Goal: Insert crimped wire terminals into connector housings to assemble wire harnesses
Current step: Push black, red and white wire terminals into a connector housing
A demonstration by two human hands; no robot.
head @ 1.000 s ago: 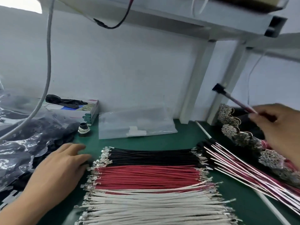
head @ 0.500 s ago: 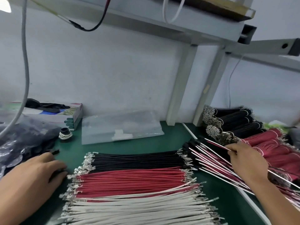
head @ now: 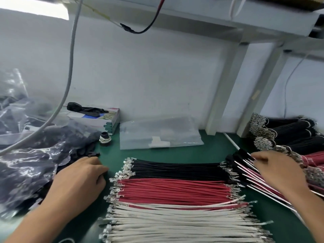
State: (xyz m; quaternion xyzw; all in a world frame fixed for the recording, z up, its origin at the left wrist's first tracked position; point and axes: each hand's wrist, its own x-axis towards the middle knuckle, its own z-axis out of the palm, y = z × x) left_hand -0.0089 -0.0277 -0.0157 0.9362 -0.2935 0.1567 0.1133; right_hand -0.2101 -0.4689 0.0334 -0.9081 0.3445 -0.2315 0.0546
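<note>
Resting on the green mat (head: 175,152), the left hand (head: 78,183) curls its fingers beside a crinkly plastic bag of small black housings (head: 43,155); whether it pinches one, I cannot tell. The right hand (head: 278,172) lies with bent fingers on finished thin harnesses (head: 249,172). Between them lie flat rows of black wires (head: 175,170), red wires (head: 175,192) and white wires (head: 175,223), with shiny metal tips.

hands: 2 | flat rows of crimped wires on green mat: 3, black (head: 177,170), red (head: 175,191), white (head: 182,223) | clear plastic bag (head: 160,133): 1 | white cardboard box (head: 107,121): 1
</note>
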